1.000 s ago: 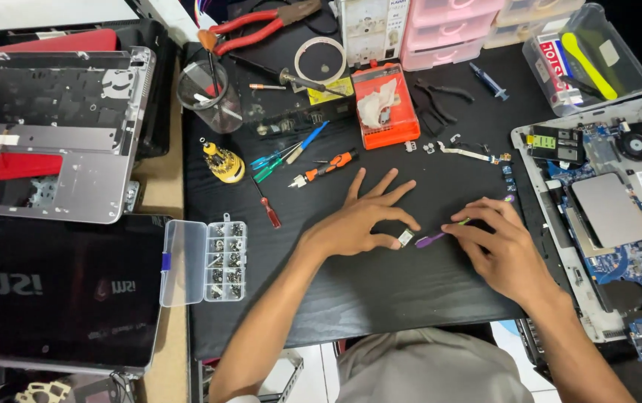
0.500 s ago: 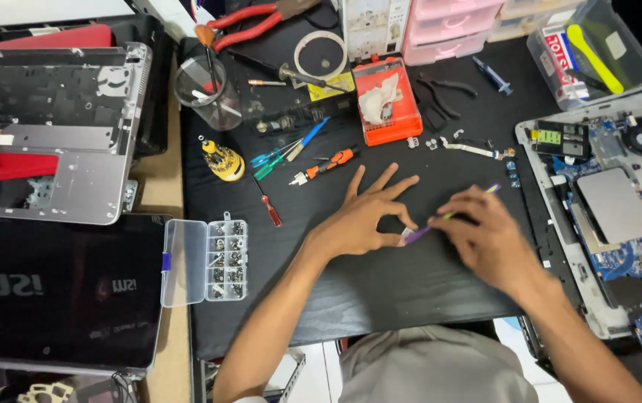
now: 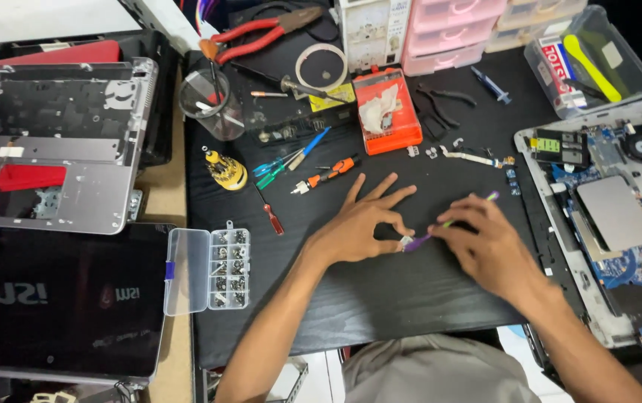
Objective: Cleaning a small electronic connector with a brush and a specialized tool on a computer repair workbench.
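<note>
My left hand [image 3: 362,220] rests on the black mat [image 3: 380,291], thumb and forefinger pinching a small pale part [image 3: 406,242] against it, the other fingers spread. My right hand [image 3: 485,242] grips a thin purple-tipped tool [image 3: 448,222], its tip touching that small part and its far end sticking out past my knuckles toward the upper right. The two hands sit close together at the mat's centre.
Screwdrivers [image 3: 313,168], an orange bit case [image 3: 386,112], a glass cup [image 3: 213,104], red pliers [image 3: 261,33] and black tweezers lie at the back. A clear screw box [image 3: 209,269] sits left. An open laptop base [image 3: 619,216] lies right; a palmrest [image 3: 52,142] and black laptop lid [image 3: 60,298] left.
My right hand has shifted left and turned the purple tool so its tip meets the small part under my left fingers. The left hand has stayed nearly still.
</note>
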